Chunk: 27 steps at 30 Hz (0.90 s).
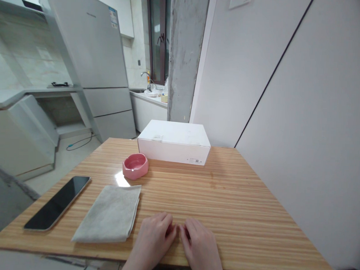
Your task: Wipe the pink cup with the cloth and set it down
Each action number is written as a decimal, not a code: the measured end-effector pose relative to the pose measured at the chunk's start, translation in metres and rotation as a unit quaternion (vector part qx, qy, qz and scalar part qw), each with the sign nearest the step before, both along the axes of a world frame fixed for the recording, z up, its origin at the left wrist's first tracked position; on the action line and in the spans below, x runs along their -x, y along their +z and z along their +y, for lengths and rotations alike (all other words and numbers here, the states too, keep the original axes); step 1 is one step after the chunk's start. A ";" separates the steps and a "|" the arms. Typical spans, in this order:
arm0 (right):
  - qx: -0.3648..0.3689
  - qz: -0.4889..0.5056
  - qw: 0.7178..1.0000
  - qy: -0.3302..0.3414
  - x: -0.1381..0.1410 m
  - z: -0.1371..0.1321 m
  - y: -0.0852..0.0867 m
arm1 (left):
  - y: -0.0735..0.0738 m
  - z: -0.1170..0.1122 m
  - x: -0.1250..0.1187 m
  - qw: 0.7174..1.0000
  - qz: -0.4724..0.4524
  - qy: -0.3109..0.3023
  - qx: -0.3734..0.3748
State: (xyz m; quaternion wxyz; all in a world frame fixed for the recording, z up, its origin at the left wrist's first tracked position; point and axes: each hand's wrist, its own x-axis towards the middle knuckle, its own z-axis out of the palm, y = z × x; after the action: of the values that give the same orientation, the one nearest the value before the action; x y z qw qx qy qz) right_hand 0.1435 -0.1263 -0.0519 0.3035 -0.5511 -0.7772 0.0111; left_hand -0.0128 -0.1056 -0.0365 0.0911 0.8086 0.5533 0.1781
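Note:
Both of my hands rest side by side on the wooden table near its front edge, thumbs almost meeting. My left hand (157,234) has its fingers curled in, and nothing shows in it. My right hand (200,242) is curled the same way, also with nothing visible in it. Just left of my left hand lies a folded grey cloth (110,213). Beyond the cloth sits a pink bowl (135,167) with a faceted rim. A phone (58,205) with a dark screen lies at the far left.
At the table's back stands a closed white box (174,142). The wooden table (239,216) narrows away from me, with a pale wall (310,127) along its right. A refrigerator (91,49) and a sink counter (150,104) are behind it.

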 end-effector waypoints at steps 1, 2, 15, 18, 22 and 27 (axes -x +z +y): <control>0.002 0.001 1.000 0.000 0.000 0.000 0.000 | 0.000 0.000 0.000 1.000 0.000 0.000 -0.001; 0.004 0.001 1.000 0.000 0.000 0.000 0.000 | 0.001 0.000 0.000 1.000 -0.001 0.001 -0.002; 0.004 0.001 1.000 0.002 0.001 0.000 0.002 | 0.001 0.000 0.000 1.000 -0.009 -0.001 -0.009; 0.001 0.003 1.000 -0.003 0.000 0.000 0.001 | 0.001 0.000 0.000 1.000 -0.007 -0.001 -0.004; 0.007 0.000 1.000 -0.011 0.000 0.000 0.000 | 0.002 0.000 0.000 1.000 -0.001 -0.004 0.004; 0.012 0.003 1.000 -0.008 0.000 0.001 -0.001 | 0.002 0.000 0.001 1.000 0.006 -0.007 0.004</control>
State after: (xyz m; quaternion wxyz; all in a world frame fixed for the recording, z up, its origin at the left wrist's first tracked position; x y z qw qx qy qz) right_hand 0.1436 -0.1249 -0.0526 0.2988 -0.5614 -0.7715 0.0196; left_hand -0.0137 -0.1053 -0.0350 0.0921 0.8134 0.5485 0.1705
